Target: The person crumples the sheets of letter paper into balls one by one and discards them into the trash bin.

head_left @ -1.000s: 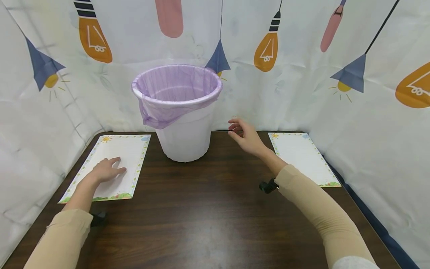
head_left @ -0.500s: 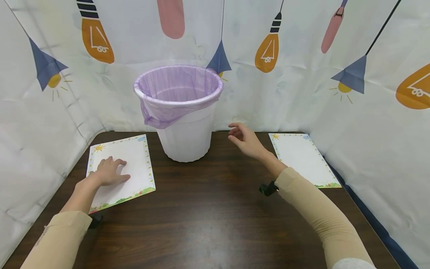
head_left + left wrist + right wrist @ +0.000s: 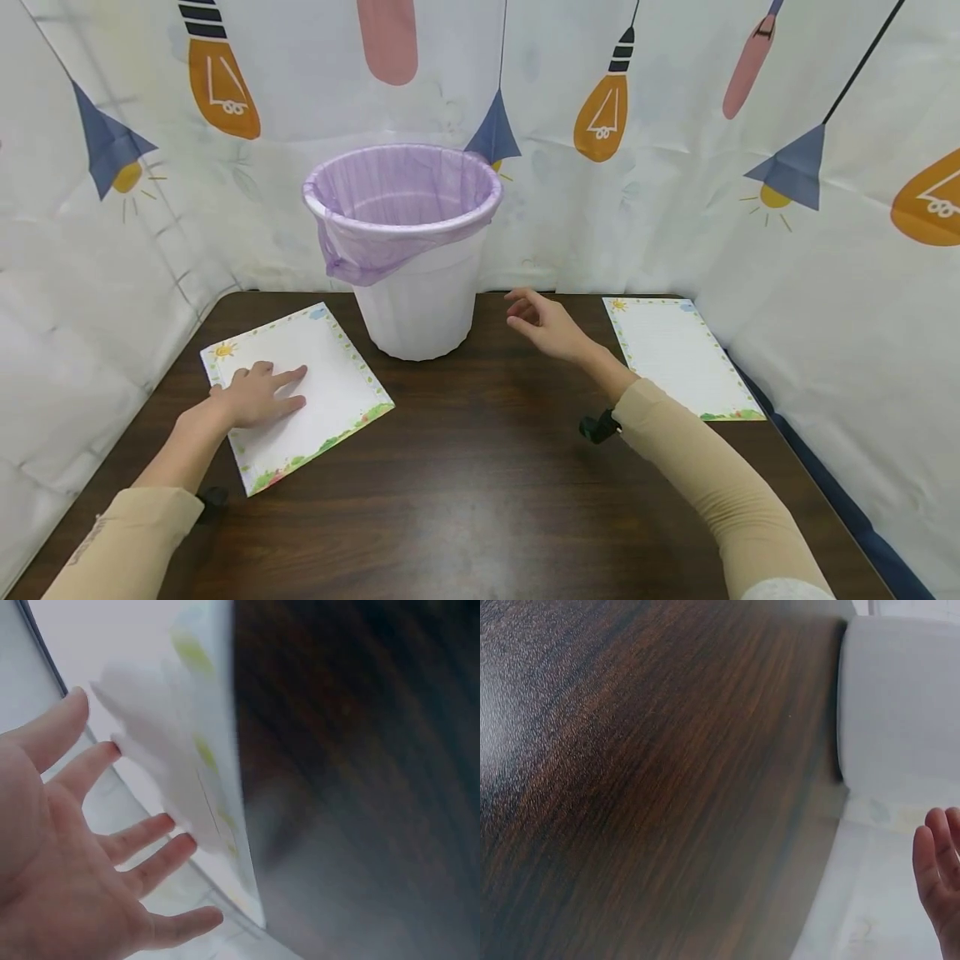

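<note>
In the head view my left hand point(image 3: 258, 398) touches a sheet of white paper point(image 3: 330, 433) with a leafy printed border, its fingers spread. The paper lies turned at an angle on the left of the dark wooden table point(image 3: 480, 500). Spread fingers point(image 3: 139, 840) show against the paper in the left wrist view. To the right of a white bin point(image 3: 423, 308), my right hand point(image 3: 551, 327) hovers over the table's far edge, loosely bent and holding nothing. That bin is lined with a purple bag point(image 3: 367, 258). Only part of the right hand shows in the right wrist view.
A second bordered sheet point(image 3: 675, 350) lies flat at the far right of the table, partly behind the right forearm. A white curtain point(image 3: 555, 208) printed with lamps and bulbs surrounds the table at the back and sides.
My left hand has slid the left sheet to the right and toward me, turning it from nearly straight to slanted. The right hand has lowered slightly. The bin and the right sheet stay put.
</note>
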{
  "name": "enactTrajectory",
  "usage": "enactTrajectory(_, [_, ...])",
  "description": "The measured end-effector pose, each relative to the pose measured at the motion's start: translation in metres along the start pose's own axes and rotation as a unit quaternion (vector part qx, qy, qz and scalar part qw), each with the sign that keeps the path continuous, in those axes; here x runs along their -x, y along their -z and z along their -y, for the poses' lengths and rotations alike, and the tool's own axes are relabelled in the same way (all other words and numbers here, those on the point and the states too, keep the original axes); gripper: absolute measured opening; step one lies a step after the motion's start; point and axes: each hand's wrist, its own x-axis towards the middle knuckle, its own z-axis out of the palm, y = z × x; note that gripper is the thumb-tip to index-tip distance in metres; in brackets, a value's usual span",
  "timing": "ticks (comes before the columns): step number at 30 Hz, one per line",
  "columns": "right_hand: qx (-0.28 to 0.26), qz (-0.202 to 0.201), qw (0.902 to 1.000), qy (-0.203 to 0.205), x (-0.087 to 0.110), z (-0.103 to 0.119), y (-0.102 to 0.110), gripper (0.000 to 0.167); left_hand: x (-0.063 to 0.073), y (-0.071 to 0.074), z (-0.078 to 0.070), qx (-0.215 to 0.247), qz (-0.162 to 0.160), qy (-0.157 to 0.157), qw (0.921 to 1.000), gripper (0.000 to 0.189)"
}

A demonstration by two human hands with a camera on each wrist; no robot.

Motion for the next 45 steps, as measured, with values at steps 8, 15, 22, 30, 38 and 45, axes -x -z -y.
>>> enactTrajectory(8, [0.013,0.023,0.9996,-0.013,0.0,-0.003,-0.005,0.035,0.011,-0.004,-0.027,-0.014,-0.012,-0.022,0.9996,0.089])
enactTrajectory(15, [0.019,0.056,0.998,-0.022,0.002,-0.006,-0.007,0.031,0.013,-0.025,-0.037,0.024,-0.014,-0.045,0.9986,0.09])
enactTrajectory(22, [0.039,0.096,0.994,-0.032,0.005,-0.008,-0.01,0.027,0.027,-0.026,-0.065,-0.042,-0.011,-0.048,0.9979,0.078])
enactTrajectory(30, [0.043,0.139,0.9889,-0.029,0.006,-0.012,-0.015,0.03,0.041,-0.018,-0.094,-0.055,0.003,-0.094,0.9941,0.084])
enactTrajectory(38, [0.059,0.186,0.9795,-0.051,0.008,-0.016,-0.019,0.032,0.047,-0.026,-0.117,0.003,0.02,-0.123,0.9922,0.089])
enactTrajectory(45, [0.072,0.214,0.972,-0.064,0.012,-0.018,-0.022,0.039,0.044,-0.035,-0.136,0.021,0.025,-0.133,0.9906,0.093])
